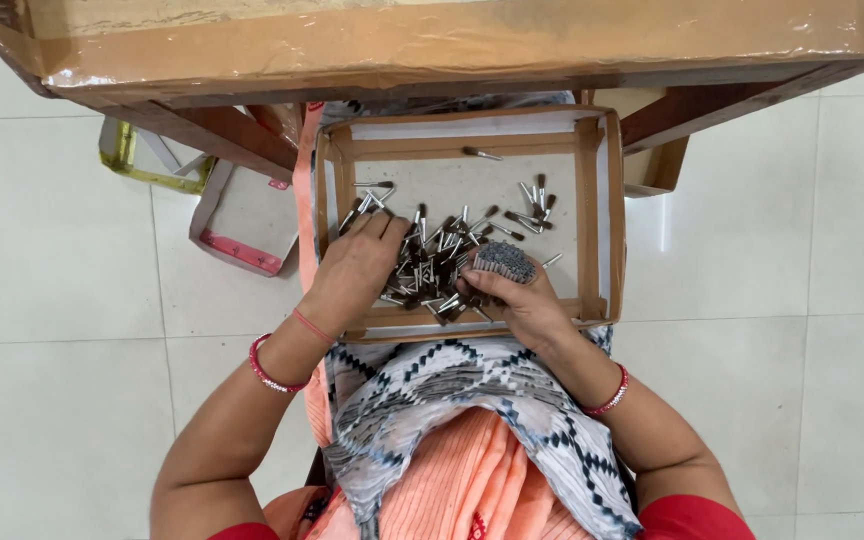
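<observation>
Patterned cloth covers the lap, nearest the camera. On it rests a shallow cardboard tray. Right hand is closed around a tight bundle of small metal pins, at the tray's near edge. Left hand lies flat, fingers spread loosely, on the loose pins heaped mid-tray, gripping nothing visible. Beyond stands a wooden bench.

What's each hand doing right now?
Left hand: open, fingers down on the loose pins in the box.
Right hand: closed on a bundle of pins.
</observation>
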